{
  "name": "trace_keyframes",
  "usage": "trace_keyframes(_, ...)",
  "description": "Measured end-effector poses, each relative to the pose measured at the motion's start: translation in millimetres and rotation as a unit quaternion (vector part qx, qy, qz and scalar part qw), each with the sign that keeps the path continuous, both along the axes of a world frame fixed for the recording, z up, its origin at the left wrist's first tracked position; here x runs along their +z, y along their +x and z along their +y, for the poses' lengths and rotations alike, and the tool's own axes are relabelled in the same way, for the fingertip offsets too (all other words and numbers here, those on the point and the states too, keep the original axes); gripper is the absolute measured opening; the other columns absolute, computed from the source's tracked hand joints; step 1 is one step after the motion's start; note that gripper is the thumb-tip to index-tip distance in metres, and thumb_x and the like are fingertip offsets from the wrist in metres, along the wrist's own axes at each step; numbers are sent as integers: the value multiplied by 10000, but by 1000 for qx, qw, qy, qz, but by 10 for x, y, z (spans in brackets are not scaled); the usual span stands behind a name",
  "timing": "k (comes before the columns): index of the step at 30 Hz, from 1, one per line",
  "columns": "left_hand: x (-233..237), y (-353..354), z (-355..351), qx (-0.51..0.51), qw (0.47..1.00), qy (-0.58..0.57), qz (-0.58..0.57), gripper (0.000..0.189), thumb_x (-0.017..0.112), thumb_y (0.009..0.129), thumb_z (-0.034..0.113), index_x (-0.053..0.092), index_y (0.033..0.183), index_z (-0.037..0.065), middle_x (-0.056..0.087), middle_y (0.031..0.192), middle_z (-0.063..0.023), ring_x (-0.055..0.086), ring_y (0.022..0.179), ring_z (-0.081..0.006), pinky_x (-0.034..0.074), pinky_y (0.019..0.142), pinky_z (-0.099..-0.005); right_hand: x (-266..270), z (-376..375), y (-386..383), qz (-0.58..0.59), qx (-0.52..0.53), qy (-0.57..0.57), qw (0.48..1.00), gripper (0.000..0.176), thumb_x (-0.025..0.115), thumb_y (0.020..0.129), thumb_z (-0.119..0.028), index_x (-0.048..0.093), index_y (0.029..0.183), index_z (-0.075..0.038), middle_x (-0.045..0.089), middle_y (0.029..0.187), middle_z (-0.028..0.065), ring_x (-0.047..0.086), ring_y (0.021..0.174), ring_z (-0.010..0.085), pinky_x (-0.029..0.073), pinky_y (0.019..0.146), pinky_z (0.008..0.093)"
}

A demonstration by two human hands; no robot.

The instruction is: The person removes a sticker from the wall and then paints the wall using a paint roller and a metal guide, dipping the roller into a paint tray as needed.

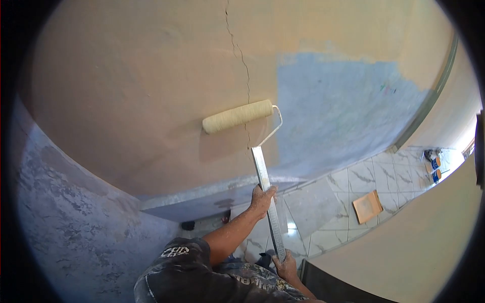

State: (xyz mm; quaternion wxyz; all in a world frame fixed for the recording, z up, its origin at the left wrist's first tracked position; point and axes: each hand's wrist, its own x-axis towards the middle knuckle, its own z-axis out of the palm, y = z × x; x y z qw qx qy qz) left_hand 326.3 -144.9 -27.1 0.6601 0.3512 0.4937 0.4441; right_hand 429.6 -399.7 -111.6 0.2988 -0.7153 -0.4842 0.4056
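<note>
A paint roller (237, 116) with a cream-coloured sleeve is at the wall (126, 91), over the lower part of a long crack. Its bent wire frame runs into a silvery square metal pole (261, 166). My left hand (261, 202) is wrapped round the middle of this pole. Lower down, close to my body, my right hand (286, 266) grips the pole's bottom end. Cream paint covers most of the wall around the roller, while a blue patch (343, 106) lies to its right. Both hands look dusted with paint.
A ledge (202, 189) runs along the wall's foot. On the tiled floor (328, 237) lies an orange-brown paint tray (368, 207). Blue-and-white tins (436, 169) stand farther right. A mottled blue wall (76, 217) is on the left, and a cream surface (399, 247) curves along the lower right.
</note>
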Motion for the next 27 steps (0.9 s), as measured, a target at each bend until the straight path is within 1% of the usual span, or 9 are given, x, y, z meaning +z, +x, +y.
trace_keyframes(4, 796, 8, 157, 0, 997, 71, -14, 227, 662, 850, 130, 477, 946, 39, 502, 714, -33, 509, 543, -126, 455, 488, -290, 311, 337, -40, 15, -11, 42, 999, 494, 687, 810, -351, 518, 1103, 8, 647, 799, 243, 645, 759, 419, 500, 663, 461)
trace_keyframes(11, 1828, -40, 495, -21, 984, 166, -61, 269, 674, 861, 171, 454, 955, 47, 476, 713, -28, 483, 525, -113, 447, 475, -283, 1160, 926, -111, 49, -14, 85, 995, 445, 696, 799, -294, 515, 1061, 16, 629, 759, 209, 643, 716, 347, 491, 654, 416)
trace_keyframes(17, 2755, -67, 776, -53, 964, 253, -63, 289, 672, 866, 226, 441, 924, 62, 459, 697, -15, 478, 516, -114, 465, 480, -294, 1747, 1416, -127, 40, -4, 185, 982, 462, 686, 807, -299, 493, 1075, 23, 630, 817, 245, 639, 800, 408, 490, 711, 443)
trace_keyframes(19, 3046, -69, 852, -31, 961, 268, -53, 296, 677, 863, 231, 446, 920, 54, 453, 684, -15, 470, 493, -117, 455, 454, -297, 1945, 1560, -142, 33, 0, 205, 978, 467, 684, 809, -304, 489, 1076, 26, 630, 827, 259, 634, 822, 432, 489, 719, 455)
trace_keyframes(21, 3291, -73, 974, -29, 954, 292, -60, 301, 682, 859, 235, 448, 911, 54, 447, 676, -15, 468, 486, -120, 452, 449, -299, 2079, 1741, -164, -5, -10, 255, 967, 421, 686, 797, -304, 480, 976, 16, 592, 700, 194, 610, 662, 344, 479, 635, 421)
trace_keyframes(24, 3726, -80, 1076, -23, 944, 322, -64, 308, 691, 853, 247, 450, 887, 59, 434, 658, -13, 459, 471, -124, 442, 436, -304, 2357, 1991, -172, 44, 0, 289, 956, 422, 683, 806, -307, 471, 972, 18, 596, 687, 193, 619, 646, 334, 484, 615, 413)
trace_keyframes(25, 3891, -76, 1099, -18, 942, 328, -64, 312, 696, 849, 254, 450, 872, 64, 428, 649, -11, 451, 463, -124, 435, 430, -306, 2437, 2080, -178, 6, -1, 361, 933, 417, 676, 819, -318, 466, 951, 17, 600, 661, 180, 629, 615, 303, 488, 586, 397)
trace_keyframes(26, 4047, -74, 1141, -24, 939, 337, -62, 312, 696, 849, 254, 450, 872, 64, 428, 649, -11, 451, 463, -124, 435, 430, -306, 2547, 2166, -173, 7, -6, 370, 929, 417, 676, 819, -318, 466, 951, 17, 600, 661, 180, 629, 615, 303, 488, 586, 397)
trace_keyframes(27, 4189, -84, 1194, -24, 935, 348, -66, 311, 697, 848, 260, 450, 860, 72, 426, 643, -10, 446, 462, -124, 424, 427, -303, 2674, 2239, -170, 12, 0, 341, 940, 486, 669, 821, -370, 476, 1010, 34, 616, 759, 238, 621, 742, 388, 486, 661, 440)
